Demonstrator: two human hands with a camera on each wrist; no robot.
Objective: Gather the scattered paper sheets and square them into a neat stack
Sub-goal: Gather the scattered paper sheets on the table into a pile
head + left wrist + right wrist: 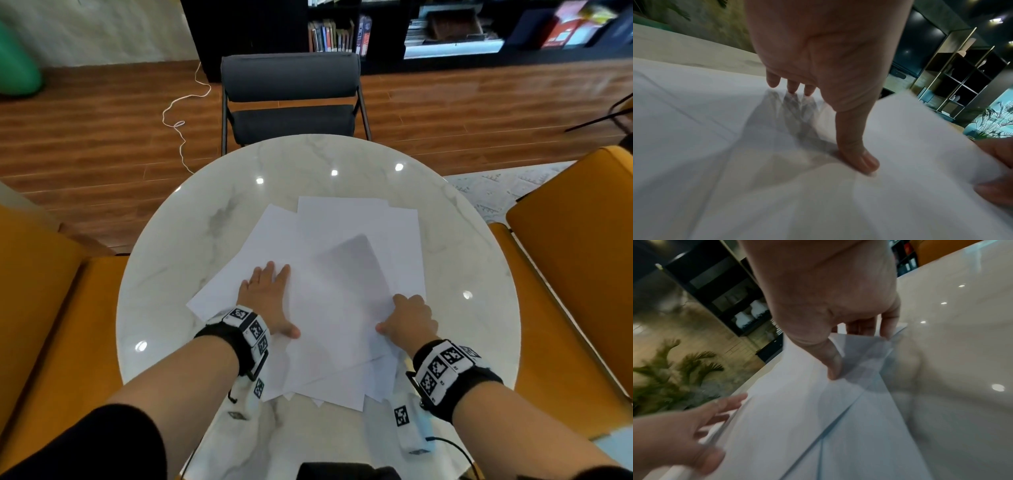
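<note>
Several white paper sheets lie fanned and overlapping in the middle of the round marble table. My left hand lies flat on the left part of the pile, fingers straight and thumb spread; in the left wrist view its fingertips and thumb press the paper. My right hand grips the right edge of the top sheets. In the right wrist view my right hand pinches the lifted paper edge, thumb on top and fingers curled beneath.
A dark grey chair stands at the table's far side. Orange seats flank the table left and right. Bare marble rings the pile, and the table edge runs close to my body. Bookshelves line the far wall.
</note>
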